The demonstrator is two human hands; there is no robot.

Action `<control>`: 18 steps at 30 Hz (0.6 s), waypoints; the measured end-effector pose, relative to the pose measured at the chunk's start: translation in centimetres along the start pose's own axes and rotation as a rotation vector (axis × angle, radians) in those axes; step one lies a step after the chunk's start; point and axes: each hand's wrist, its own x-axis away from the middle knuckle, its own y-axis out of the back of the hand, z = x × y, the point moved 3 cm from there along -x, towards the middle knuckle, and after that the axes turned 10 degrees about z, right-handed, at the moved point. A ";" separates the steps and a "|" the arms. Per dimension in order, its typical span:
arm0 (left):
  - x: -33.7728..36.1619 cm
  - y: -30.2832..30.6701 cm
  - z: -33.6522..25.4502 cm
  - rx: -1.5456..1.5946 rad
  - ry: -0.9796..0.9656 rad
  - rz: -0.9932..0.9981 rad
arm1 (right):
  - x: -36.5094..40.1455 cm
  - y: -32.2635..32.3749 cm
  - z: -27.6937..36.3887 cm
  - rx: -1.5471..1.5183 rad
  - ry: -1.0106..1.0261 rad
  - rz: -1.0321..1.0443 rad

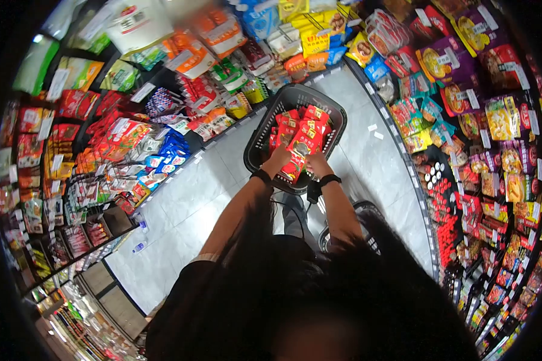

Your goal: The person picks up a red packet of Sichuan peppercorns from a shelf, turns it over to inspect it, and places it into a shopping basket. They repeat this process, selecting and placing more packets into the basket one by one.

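Both of my hands are at the near side of a black shopping basket (pixel 264 129) with slotted walls. Several red snack packets (pixel 287 128) lie piled inside it. One red packet (pixel 301 148), with a dark round picture and pale lettering, slants toward me on top of the pile. My left hand (pixel 276 160) grips its left edge with bent fingers. On its right edge is my right hand (pixel 317 163), fingers curled in; the fingertips are partly hidden. Dark bands circle both wrists.
Shelves of bagged food (pixel 186 90) curve along the left and far side; more shelves (pixel 464 120) run along the right. A second black basket (pixel 370 212) stands behind my right forearm. White paper bits (pixel 376 133) and a small bottle (pixel 140 247) lie on the grey tiled floor (pixel 193 195).
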 end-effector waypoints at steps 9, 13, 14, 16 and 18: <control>23.5 13.6 -15.1 0.315 -0.149 -0.142 | 12.0 -2.8 13.3 -0.019 0.454 -0.008; 32.9 16.3 -15.2 0.336 -0.023 -0.341 | 16.6 -6.2 13.7 0.122 0.396 0.113; 35.1 16.6 -15.6 0.349 -0.001 -0.404 | 17.1 -7.1 13.6 0.139 0.369 0.136; 38.7 16.4 -16.0 0.478 -0.001 -0.468 | 16.0 -9.6 12.9 0.495 0.516 0.125; 41.4 16.4 -16.5 0.575 -0.011 -0.513 | 16.2 -12.9 13.4 0.625 0.440 0.265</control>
